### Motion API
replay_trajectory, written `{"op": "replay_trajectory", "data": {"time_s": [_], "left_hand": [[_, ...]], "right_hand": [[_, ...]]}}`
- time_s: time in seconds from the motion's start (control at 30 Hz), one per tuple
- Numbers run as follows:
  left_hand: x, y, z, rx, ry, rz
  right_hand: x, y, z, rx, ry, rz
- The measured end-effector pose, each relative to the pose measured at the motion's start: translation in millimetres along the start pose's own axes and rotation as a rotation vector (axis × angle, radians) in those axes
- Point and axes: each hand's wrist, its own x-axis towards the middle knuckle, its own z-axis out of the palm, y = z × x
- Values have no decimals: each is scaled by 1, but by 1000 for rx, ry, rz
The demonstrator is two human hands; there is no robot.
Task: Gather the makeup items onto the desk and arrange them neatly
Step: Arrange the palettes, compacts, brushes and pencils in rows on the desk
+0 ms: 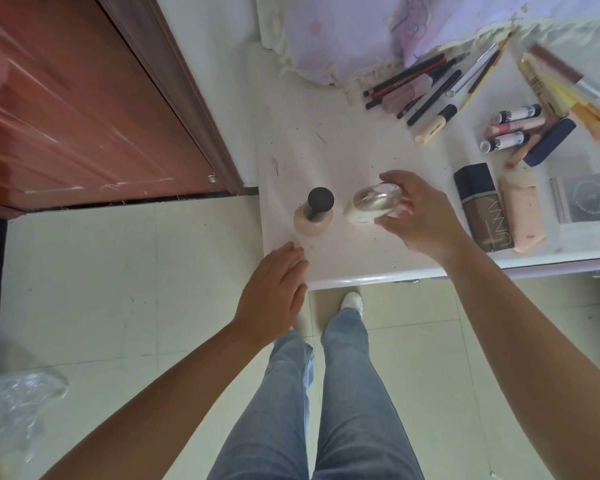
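The right hand (409,216) grips a round silver compact (374,204) tilted just above the desk (326,154), beside the round-capped foundation bottle (314,216). Best set it flat — level with that bottle. The left hand (274,292) hangs open, empty.

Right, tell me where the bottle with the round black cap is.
In the head view the round-capped bottle stands upright near the desk's front-left corner, just left of the silver compact held by the right hand.
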Motion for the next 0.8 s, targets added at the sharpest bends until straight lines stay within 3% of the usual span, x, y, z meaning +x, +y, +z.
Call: {"op": "replay_trajectory", "data": {"time_s": [0.33, 0.47, 0.53, 0.7, 0.8], "left_hand": [[-4, -3, 8, 16, -37, -3], [-4, -3, 12, 125, -43, 39], [-7, -3, 15, 190, -54, 60], [-10, -3, 22, 302, -45, 76], [-7, 0, 23, 303, -83, 42]], "right_hand": [[-3, 6, -4, -4, -108, 34], [-18, 7, -16, -42, 146, 14], [-21, 10, -21, -193, 217, 19], [-18, 18, -15, -706, -50, 182], [-13, 23, -14, -713, -129, 174]]}}
